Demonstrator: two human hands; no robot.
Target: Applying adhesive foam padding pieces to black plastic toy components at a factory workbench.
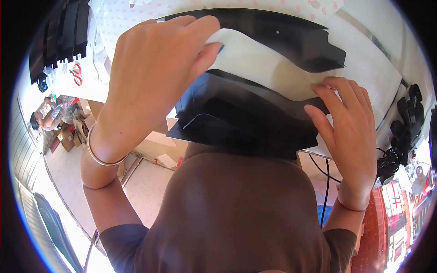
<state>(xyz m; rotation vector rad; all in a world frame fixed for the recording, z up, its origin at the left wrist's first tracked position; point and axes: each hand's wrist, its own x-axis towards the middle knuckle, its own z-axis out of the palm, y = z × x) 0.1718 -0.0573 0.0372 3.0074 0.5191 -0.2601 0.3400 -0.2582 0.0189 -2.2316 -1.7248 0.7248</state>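
My left hand (157, 68), with a thin bangle at its wrist, is closed at the upper left, thumb and curled fingers pinching the left end of a curved white strip (266, 61) of film or paper. That strip arches toward my right hand (348, 116). A thin, glossy black plastic sheet (241, 104) lies near my body, over the table's front edge. Its right end sits between my right thumb and forefinger, close to the strip's right end. Beyond the strip, another shaped black sheet (282, 38) with a small hole rests flat. The left fingertips are partly hidden.
Printed backing paper (154, 9) covers the far part of the white table. Black strips (59, 32) are stacked at the far left, near red-handled scissors (77, 74). Black parts and coiled cable (389, 164) lie at right. Another person (45, 120) is far left, beside cardboard boxes (67, 139).
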